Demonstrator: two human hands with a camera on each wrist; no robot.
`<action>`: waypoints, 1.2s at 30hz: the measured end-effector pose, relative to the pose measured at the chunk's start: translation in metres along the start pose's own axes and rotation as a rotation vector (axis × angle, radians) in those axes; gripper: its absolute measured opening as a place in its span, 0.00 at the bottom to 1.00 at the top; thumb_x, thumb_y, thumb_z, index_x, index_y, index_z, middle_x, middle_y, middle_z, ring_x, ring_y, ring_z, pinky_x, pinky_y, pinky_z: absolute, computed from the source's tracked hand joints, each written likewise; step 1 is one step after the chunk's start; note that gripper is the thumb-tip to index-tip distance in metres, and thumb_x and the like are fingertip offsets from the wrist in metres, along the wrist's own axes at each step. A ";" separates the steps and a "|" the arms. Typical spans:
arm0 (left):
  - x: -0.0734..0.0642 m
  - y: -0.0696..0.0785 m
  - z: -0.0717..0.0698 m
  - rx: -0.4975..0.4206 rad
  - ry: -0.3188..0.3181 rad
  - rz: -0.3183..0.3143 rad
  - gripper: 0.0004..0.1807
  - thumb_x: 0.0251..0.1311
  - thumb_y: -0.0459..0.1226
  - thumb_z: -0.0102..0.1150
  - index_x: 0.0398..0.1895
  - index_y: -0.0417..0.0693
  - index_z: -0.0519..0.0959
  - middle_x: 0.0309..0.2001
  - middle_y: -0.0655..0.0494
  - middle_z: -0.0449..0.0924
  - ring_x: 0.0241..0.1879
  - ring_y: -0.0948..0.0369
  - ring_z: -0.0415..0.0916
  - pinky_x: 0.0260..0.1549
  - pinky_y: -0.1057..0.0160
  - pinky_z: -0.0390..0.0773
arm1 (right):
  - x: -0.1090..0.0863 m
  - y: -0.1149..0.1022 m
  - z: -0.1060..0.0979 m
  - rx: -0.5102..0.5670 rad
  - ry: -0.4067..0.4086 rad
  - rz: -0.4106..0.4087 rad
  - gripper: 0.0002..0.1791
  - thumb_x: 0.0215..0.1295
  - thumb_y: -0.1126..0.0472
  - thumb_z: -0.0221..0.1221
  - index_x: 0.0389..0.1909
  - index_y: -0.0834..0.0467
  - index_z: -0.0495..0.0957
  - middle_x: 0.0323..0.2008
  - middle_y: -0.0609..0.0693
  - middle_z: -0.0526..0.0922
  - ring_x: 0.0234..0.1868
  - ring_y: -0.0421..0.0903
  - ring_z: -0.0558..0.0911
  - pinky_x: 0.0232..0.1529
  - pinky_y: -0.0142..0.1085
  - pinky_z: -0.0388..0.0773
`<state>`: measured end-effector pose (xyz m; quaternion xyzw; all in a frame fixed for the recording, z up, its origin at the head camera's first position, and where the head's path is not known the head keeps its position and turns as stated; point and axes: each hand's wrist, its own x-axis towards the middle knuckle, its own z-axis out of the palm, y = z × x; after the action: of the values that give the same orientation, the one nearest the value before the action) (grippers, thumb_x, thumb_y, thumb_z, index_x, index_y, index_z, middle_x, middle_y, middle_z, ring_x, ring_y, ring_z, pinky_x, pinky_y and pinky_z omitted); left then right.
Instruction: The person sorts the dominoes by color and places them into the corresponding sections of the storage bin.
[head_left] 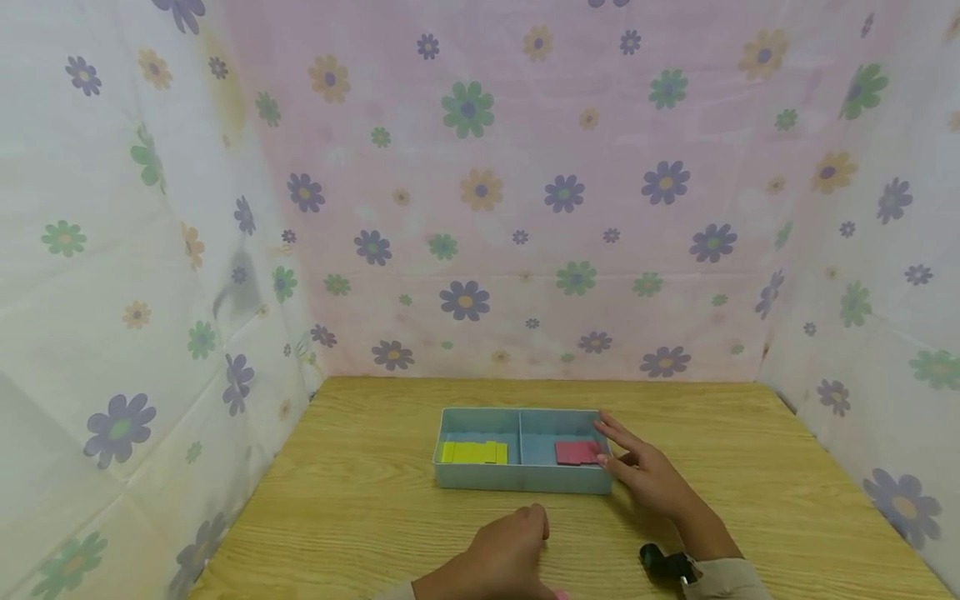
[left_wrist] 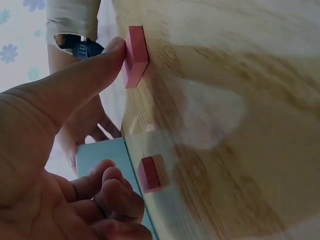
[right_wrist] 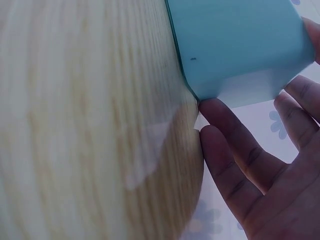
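A pale blue box (head_left: 525, 478) with two compartments sits on the table. Several flat yellow pieces (head_left: 474, 452) lie in its left compartment and pink pieces (head_left: 576, 452) in the right one. My right hand (head_left: 651, 485) holds the box's right end, thumb over the near rim, fingers spread around the far corner. My left hand (head_left: 504, 552) is low in front of the box; its thumb tip touches a pink block (left_wrist: 135, 57) on the table, while the other fingers curl loosely, away from that block. A smaller red block (left_wrist: 148, 175) lies beyond those fingers, close to the box.
The wood-grain table (head_left: 360, 467) is enclosed at the back and sides by flower-printed sheets (head_left: 517, 233). A black device (head_left: 663, 564) is worn on my right wrist, just past the beige sleeve (head_left: 723, 581).
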<state>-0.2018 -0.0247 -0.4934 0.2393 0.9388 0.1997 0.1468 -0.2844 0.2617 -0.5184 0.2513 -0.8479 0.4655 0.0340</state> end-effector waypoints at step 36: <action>0.014 -0.015 -0.005 -0.016 0.112 -0.107 0.29 0.45 0.62 0.79 0.10 0.53 0.77 0.15 0.64 0.68 0.19 0.66 0.63 0.16 0.65 0.60 | 0.001 0.002 0.001 0.020 -0.005 0.012 0.32 0.80 0.56 0.55 0.81 0.55 0.59 0.84 0.52 0.47 0.51 0.45 0.85 0.45 0.34 0.83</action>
<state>-0.2213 -0.0308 -0.4978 0.1761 0.9553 0.2123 0.1064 -0.2857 0.2614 -0.5198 0.2477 -0.8448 0.4736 0.0264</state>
